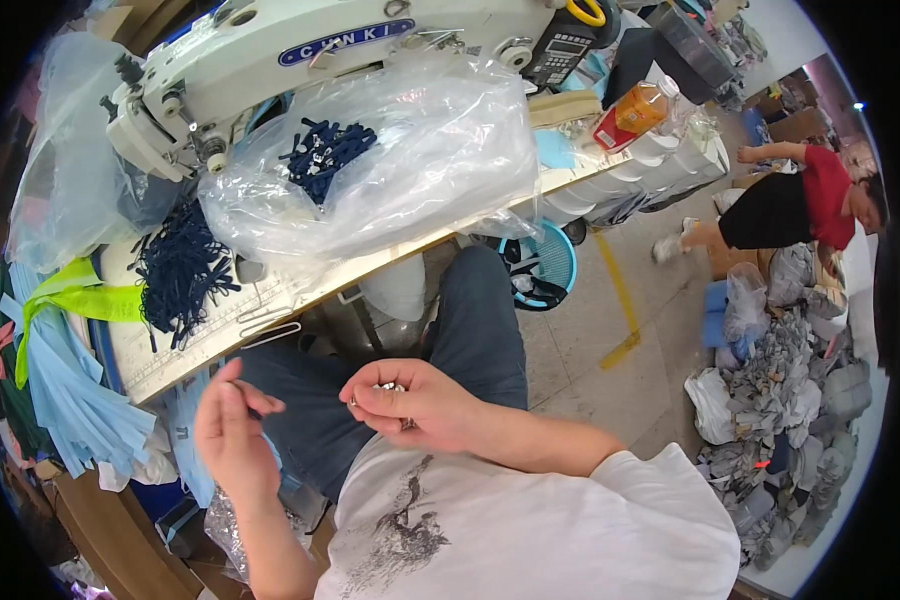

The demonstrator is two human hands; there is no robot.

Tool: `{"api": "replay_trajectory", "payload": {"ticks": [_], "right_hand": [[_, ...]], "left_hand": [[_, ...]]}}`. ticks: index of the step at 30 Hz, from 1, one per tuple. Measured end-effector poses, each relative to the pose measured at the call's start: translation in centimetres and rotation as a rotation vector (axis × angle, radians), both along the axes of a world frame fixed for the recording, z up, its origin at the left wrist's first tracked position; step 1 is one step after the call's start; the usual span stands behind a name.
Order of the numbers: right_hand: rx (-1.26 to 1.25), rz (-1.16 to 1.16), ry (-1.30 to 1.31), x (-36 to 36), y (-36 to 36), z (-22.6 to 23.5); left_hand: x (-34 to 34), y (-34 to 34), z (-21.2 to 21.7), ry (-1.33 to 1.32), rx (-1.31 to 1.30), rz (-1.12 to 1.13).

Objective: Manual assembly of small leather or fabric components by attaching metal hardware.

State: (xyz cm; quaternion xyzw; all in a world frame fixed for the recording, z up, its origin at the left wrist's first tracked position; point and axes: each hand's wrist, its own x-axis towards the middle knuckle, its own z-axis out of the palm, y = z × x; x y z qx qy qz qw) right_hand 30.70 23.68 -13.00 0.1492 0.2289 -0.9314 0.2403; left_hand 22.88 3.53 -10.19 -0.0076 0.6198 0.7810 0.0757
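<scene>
My right hand [418, 402] is closed around several small shiny metal pieces [390, 388], which show between thumb and fingers above my lap. Their exact kind is too small to tell. To its left, my left hand [234, 430] is raised with thumb and fingers apart, and I see nothing in it. Beyond it, on the sewing table [160, 368], lies a heap of dark navy fabric loops [180, 270]. More navy loops with metal bits [327, 155] rest in a clear plastic bag [430, 150] under the sewing machine arm [300, 40].
Light blue fabric strips [80, 370] and a lime-green strip [80, 298] hang off the table's left side. An orange drink bottle [634, 116] stands at the right end. A blue basket [557, 262] sits on the floor. Another person [785, 205] is at far right, near grey fabric piles [790, 400].
</scene>
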Motion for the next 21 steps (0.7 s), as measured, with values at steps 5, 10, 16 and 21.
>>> {"api": "replay_trajectory", "payload": {"ticks": [5, 10, 16, 21], "right_hand": [[0.014, -0.104, 0.001, 0.1, 0.6, 0.8], [0.007, -0.096, 0.01, 0.2, 0.8, 0.3], [0.046, -0.071, 0.066, 0.4, 0.6, 0.2], [0.039, -0.102, 0.072, 0.7, 0.3, -0.2]], "left_hand": [[2.8, 1.3, -0.8, 0.007, -0.1, -0.109], [3.5, 1.8, 0.2, -0.046, -0.109, -0.2], [4.0, 1.3, 0.4, 0.035, -0.192, -0.166], [4.0, 1.6, 0.5, 0.125, -0.244, -0.241]]}}
